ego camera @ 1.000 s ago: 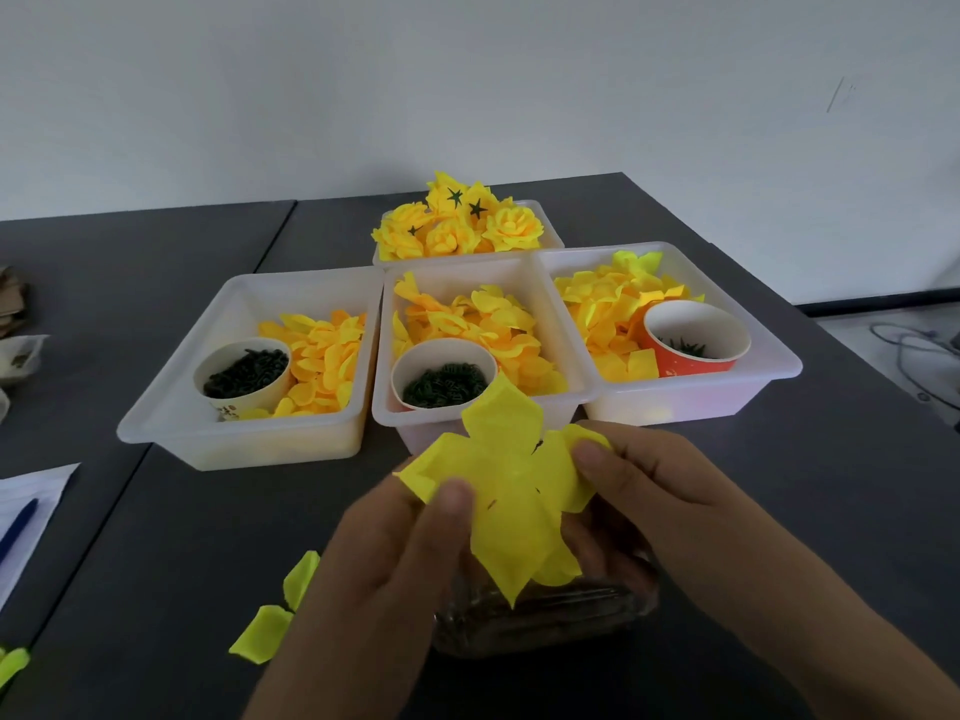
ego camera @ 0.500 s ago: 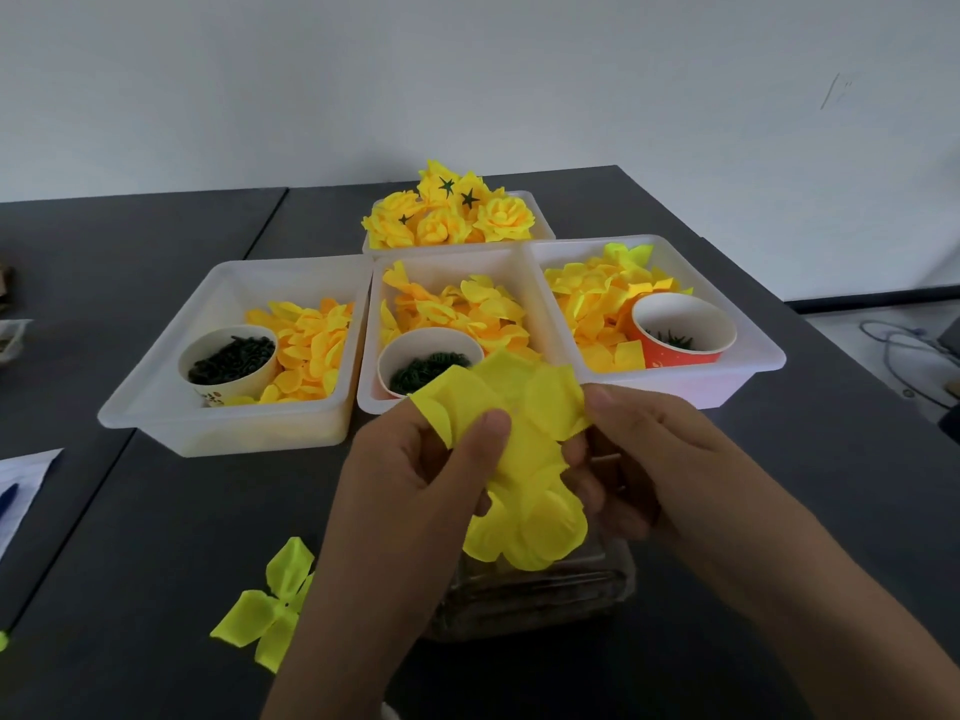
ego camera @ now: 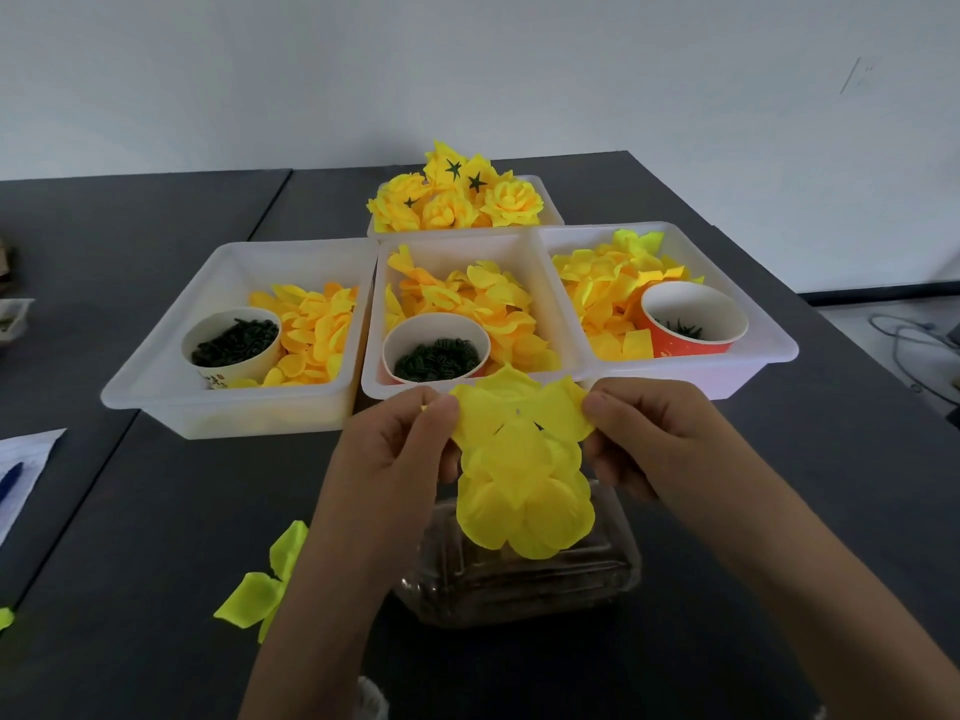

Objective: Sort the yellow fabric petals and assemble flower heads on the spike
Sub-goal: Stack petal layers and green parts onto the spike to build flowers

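Now the left hand [ego camera: 400, 459] and right hand [ego camera: 644, 439] both pinch the yellow petal stack [ego camera: 522, 475] between curled fingers.

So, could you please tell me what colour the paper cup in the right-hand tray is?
The cup is orange-red outside and white inside; the head view shows it.

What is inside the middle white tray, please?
The middle tray holds loose yellow petals and a white paper cup of small dark green pieces. The tray floor under them is covered.

Stacked yellow fabric petals [ego camera: 522, 475] hang spread, pinched at both upper edges above a clear plastic base [ego camera: 519, 579].
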Tool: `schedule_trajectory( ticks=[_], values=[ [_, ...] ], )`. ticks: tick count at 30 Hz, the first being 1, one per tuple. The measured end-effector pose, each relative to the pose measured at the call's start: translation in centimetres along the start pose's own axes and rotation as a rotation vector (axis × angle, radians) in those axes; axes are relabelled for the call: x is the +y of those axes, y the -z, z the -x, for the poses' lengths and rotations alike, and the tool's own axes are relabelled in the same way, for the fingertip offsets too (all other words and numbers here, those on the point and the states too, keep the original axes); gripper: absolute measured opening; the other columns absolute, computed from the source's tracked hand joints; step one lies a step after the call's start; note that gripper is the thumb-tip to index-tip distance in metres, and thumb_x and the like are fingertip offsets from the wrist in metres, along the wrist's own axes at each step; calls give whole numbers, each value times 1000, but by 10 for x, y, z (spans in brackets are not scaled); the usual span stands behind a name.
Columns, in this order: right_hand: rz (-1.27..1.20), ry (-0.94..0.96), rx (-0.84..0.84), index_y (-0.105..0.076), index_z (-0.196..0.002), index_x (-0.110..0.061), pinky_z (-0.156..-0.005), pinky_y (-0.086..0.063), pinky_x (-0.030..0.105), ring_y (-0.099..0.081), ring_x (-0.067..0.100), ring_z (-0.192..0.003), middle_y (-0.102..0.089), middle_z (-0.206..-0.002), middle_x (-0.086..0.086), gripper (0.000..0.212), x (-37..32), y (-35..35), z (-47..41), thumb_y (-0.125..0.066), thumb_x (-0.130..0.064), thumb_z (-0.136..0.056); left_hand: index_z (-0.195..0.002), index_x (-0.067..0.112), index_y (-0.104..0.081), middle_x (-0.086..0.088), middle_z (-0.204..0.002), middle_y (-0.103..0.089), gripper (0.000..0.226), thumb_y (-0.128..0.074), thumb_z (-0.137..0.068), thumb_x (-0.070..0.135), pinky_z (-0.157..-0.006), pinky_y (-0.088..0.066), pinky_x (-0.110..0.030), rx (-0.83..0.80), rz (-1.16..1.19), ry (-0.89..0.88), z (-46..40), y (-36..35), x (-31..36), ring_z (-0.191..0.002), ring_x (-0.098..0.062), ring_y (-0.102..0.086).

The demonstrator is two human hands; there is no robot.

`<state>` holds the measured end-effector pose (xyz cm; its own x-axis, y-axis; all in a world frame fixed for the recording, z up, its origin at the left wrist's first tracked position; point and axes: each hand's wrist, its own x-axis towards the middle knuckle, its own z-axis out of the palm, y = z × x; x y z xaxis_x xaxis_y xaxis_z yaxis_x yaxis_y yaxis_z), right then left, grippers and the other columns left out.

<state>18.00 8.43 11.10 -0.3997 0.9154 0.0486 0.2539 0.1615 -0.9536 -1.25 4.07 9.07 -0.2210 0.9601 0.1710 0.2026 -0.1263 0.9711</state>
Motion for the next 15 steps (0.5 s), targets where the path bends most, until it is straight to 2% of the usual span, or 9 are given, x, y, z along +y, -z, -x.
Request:
schedule_trajectory(
  ticks=[8, 15],
  values=[
    [30, -9, 38, -56, -63, -14, -46, -35, 6, -46, -2, -42, -55, -49, -7, 33, 12, -2, -6, -51, -21, -95, -56, 27, -55, 9, -50, -48, 43, -46, -98, 25, -49, -34, -12, -89, -69, 16, 5, 2, -19, -47, -2, -40],
    [28, 23, 56, -57, -62, -15, -46, -35, 7, -45, -1, -42, -55, -49, -5, 34, 13, -2, -6, -51, -23, -95, -55, 32, -57, 10, -49, -46, 37, -47, -91, 36, -46, -33, -12, -99, -53, 33, 5, 2, -24, -45, -2, -39]
  ],
)
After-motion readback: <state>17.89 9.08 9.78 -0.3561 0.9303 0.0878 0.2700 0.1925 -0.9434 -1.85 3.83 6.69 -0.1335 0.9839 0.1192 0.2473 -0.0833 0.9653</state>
